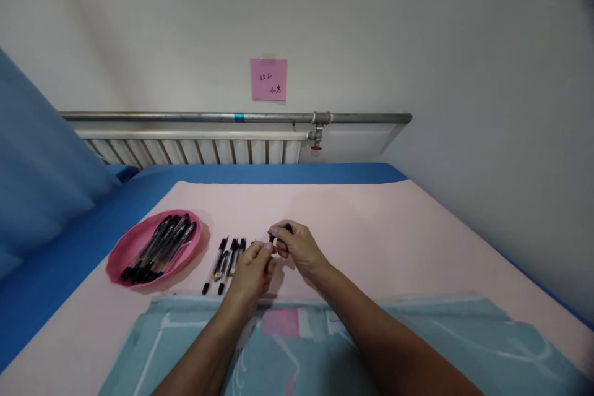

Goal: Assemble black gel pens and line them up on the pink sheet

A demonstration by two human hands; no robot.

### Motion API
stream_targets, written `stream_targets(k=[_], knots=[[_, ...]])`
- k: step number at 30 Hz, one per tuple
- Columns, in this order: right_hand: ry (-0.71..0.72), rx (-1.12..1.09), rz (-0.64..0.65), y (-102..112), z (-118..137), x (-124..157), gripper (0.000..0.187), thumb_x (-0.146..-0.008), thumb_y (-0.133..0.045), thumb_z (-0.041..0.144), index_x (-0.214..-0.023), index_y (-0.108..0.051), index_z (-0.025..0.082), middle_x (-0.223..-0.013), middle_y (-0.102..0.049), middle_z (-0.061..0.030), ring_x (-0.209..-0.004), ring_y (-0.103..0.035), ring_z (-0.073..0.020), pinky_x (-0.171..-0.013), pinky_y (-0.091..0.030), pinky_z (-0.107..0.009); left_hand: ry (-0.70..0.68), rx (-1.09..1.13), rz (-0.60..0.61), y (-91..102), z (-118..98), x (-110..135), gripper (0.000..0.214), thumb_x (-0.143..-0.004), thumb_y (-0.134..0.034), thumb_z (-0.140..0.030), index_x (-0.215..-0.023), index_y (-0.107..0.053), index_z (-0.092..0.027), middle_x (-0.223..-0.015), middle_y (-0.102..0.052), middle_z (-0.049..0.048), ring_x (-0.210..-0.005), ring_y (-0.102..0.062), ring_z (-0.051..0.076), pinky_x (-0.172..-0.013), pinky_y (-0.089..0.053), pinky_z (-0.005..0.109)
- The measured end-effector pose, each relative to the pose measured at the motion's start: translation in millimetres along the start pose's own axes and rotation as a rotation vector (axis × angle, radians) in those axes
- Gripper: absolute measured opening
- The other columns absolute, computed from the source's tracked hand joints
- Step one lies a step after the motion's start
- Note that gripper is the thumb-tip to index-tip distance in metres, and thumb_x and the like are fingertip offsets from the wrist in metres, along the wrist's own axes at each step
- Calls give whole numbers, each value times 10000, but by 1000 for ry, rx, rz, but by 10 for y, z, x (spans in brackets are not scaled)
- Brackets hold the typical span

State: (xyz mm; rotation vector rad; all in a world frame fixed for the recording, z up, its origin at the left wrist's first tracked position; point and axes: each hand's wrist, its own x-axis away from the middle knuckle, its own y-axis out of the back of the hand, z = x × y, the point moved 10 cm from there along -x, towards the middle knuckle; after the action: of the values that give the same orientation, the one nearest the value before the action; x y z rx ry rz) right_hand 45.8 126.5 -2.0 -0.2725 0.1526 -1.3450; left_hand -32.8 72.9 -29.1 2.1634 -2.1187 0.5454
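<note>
My left hand (252, 271) and my right hand (297, 247) meet over the pink sheet (371, 229), both with fingers pinched. Between them they grip a small black pen (273, 236); only its dark ends show past my fingers. Just left of my left hand, several black pens (225, 262) lie side by side on the sheet. Further left, a pink plate (125, 247) holds several more black pens (160, 247) in a bundle.
A teal patterned cloth (417, 340) covers the near edge under my forearms. Blue bedding (55, 260) borders the pink sheet at left and back. Behind are a radiator (195, 150), a metal pipe (232, 117) and a pink sticky note (268, 79) on the wall.
</note>
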Motion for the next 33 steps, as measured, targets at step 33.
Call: stream_targets(k=[33], knots=[[-76,-51,-25,-14,-94,14,221,-616,-660,330,-712,-553,162,-466,-446,78,-340,-289,-30,-325,-184,-180,-87,-81,-46,100,-66,-48,332,-701,-536,-504,-651,-426,-195,-441,-365,-100,-309,-224,22,-324,-143,152]])
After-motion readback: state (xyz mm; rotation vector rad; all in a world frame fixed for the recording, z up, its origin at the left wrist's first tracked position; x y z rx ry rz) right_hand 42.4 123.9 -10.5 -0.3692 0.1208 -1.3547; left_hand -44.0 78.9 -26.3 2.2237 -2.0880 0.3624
